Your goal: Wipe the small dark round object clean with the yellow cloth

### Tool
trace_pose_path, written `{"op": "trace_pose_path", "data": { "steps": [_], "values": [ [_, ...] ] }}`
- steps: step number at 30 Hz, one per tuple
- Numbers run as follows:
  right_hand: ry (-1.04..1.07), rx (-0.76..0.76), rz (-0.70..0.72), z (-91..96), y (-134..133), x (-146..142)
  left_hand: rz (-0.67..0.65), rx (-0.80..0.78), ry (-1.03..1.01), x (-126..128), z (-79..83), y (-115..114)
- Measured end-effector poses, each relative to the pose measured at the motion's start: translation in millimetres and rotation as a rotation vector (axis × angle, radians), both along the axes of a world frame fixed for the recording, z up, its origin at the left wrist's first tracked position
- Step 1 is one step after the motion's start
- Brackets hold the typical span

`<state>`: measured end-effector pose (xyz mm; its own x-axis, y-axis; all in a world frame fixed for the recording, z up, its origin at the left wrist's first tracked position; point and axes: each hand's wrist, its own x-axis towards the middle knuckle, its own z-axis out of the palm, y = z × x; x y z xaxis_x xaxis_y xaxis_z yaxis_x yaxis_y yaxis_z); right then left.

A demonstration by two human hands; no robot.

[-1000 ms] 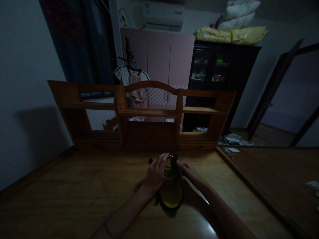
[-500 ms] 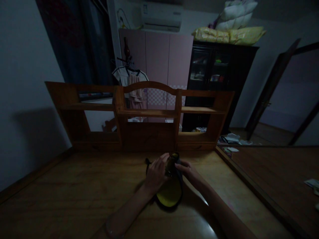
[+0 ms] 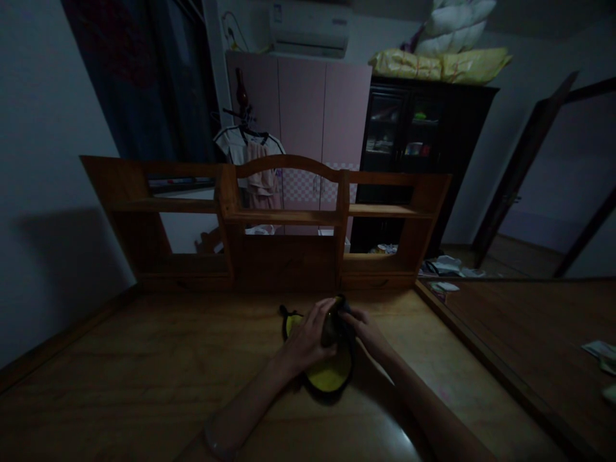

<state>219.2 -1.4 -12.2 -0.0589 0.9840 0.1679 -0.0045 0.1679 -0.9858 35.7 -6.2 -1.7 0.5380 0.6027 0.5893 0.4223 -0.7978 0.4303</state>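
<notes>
On the wooden desktop lies an opened case [image 3: 330,375] with a yellow inside and a black rim. Its other yellow part [image 3: 290,323] shows to the left, partly covered by my left hand. My left hand [image 3: 310,337] is closed around a dark glossy object [image 3: 332,326] above the case; dim light keeps me from telling its kind. From the right, my right hand [image 3: 366,328] pinches the dark edge of the same object with thumb and fingers. Both hands hide much of it.
A wooden shelf unit [image 3: 283,218] stands along the desk's far edge. A raised wooden edge [image 3: 481,346] runs down the right side, and a white wall [image 3: 43,256] is at left. Beyond are a pink wardrobe [image 3: 301,109] and a dark cabinet [image 3: 452,128].
My left hand has shifted slightly right over the dark object, showing more of the case's yellow left part. My right hand stays at the object's right edge. The view has shifted slightly.
</notes>
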Motion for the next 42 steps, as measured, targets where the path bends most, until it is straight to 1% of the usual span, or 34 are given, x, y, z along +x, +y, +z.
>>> {"op": "trace_pose_path", "data": {
  "steps": [5,10,12,15,17,20,23,25,27,31,33,34,37,42],
  "values": [
    [-0.069,0.146,-0.021,-7.5,1.9,-4.3,-0.043,-0.019,0.000,1.7,-4.4,0.1],
    [-0.110,0.207,0.014,-8.4,5.1,-4.7,-0.056,-0.007,0.007,-0.5,-7.9,2.3],
    [-0.152,0.222,-0.006,-7.8,6.1,-4.5,-0.038,0.008,0.015,-0.2,-7.2,2.0],
    [-0.219,0.265,-0.078,-6.0,4.9,-4.1,0.026,0.029,0.046,1.1,-4.6,0.0],
    [-0.291,0.304,-0.115,-3.8,2.1,-3.2,0.066,0.047,0.081,1.4,-3.3,-1.5],
    [-0.439,0.342,-0.184,-0.1,-3.2,-1.4,0.093,0.097,0.123,0.7,-3.7,-2.2],
    [-0.522,0.355,-0.198,4.7,-8.2,-1.4,0.116,0.158,0.130,-0.6,-5.6,-1.4],
    [-0.519,0.369,-0.194,10.0,-11.9,-3.6,0.138,0.192,0.120,-1.5,-6.4,-0.6],
    [-0.481,0.409,-0.223,17.2,-16.4,-6.7,0.168,0.216,0.097,-2.1,-6.6,0.2],
    [-0.439,0.521,-0.382,30.6,-25.0,-11.1,0.248,0.229,0.009,-2.5,-7.1,2.6],
    [-0.444,0.510,-0.428,32.5,-26.9,-11.8,0.288,0.217,-0.028,-2.4,-7.6,4.0],
    [-0.443,0.487,-0.419,31.7,-26.9,-12.0,0.304,0.209,-0.038,-2.3,-7.8,4.5],
    [-0.412,0.391,-0.320,24.5,-22.5,-12.2,0.317,0.188,-0.048,-2.5,-7.6,4.9],
    [-0.321,0.166,-0.139,11.1,-8.2,-6.9,0.271,0.159,-0.005,-2.7,-6.3,3.8]
  ]
}}
